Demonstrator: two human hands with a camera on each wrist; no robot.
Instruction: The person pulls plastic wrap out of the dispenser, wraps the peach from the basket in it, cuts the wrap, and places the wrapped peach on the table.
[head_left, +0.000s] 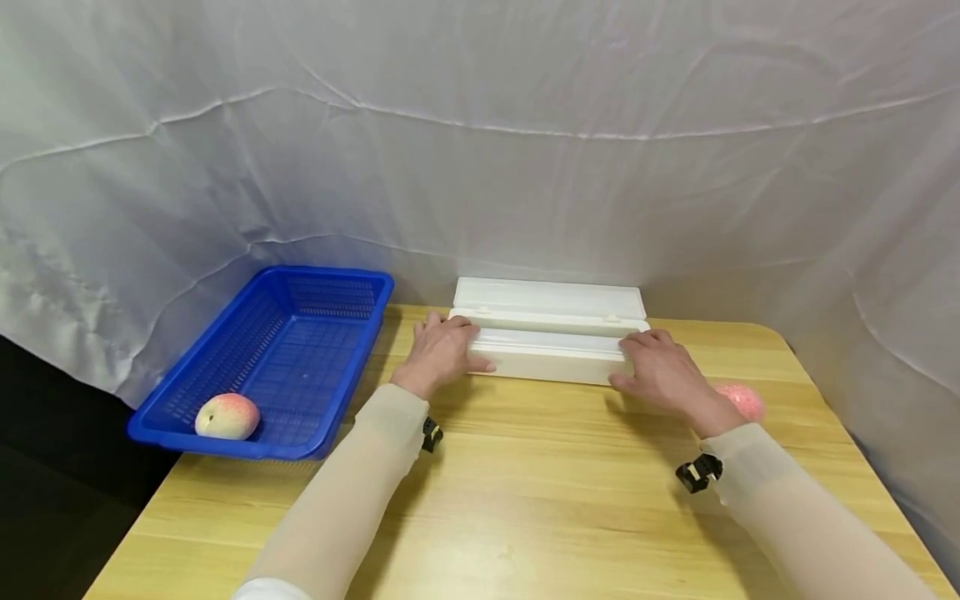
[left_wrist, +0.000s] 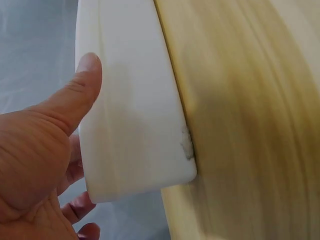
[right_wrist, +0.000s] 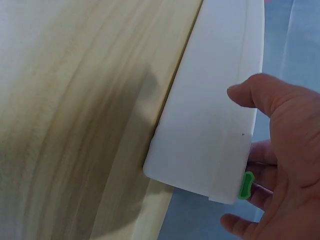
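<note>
A long white box (head_left: 551,367) lies crosswise at the back of the table, its hinged lid (head_left: 551,296) raised against the curtain side. At the box's left end my left hand (head_left: 441,354) grips it, the thumb on the front face and the fingers round the far side, as the left wrist view shows. My right hand (head_left: 663,371) holds the right end likewise, thumb in front. A small green piece (right_wrist: 246,185) shows beside the right fingers at that end. Behind the right wrist, partly hidden, sits a pink round object (head_left: 742,402).
To the left stands a blue plastic basket (head_left: 360,375) with a peach (head_left: 227,417) in its near corner. The wooden table (head_left: 525,500) reaches toward me. A pale curtain (head_left: 525,192) hangs close behind the box and along the right side.
</note>
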